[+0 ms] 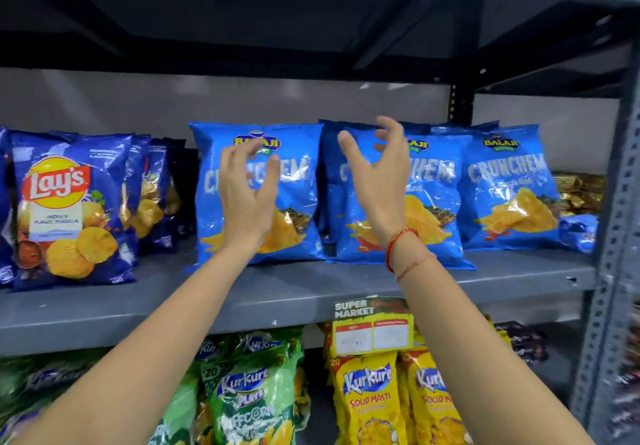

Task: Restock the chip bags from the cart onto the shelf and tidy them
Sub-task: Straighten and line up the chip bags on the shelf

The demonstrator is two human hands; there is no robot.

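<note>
Three light-blue Crunchem chip bags stand upright in a row on the grey shelf (311, 292): a left bag (298, 202), a middle bag (436, 209) and a right bag (509, 188). My left hand (247, 195) hovers in front of the left bag, fingers spread and curled, holding nothing. In front of the middle bag my right hand (379, 174) is raised with its fingers apart, also empty; a red thread circles its wrist. Dark-blue Lay's bags (69, 209) stand in a row at the shelf's left. The cart is out of view.
Green Kurkure bags (249, 389) and yellow Kurkure bags (370, 399) fill the shelf below, with a yellow price tag (374, 333) hanging on the shelf edge. A perforated metal upright (616, 236) bounds the right side. Gold packets (578, 191) lie at the far right.
</note>
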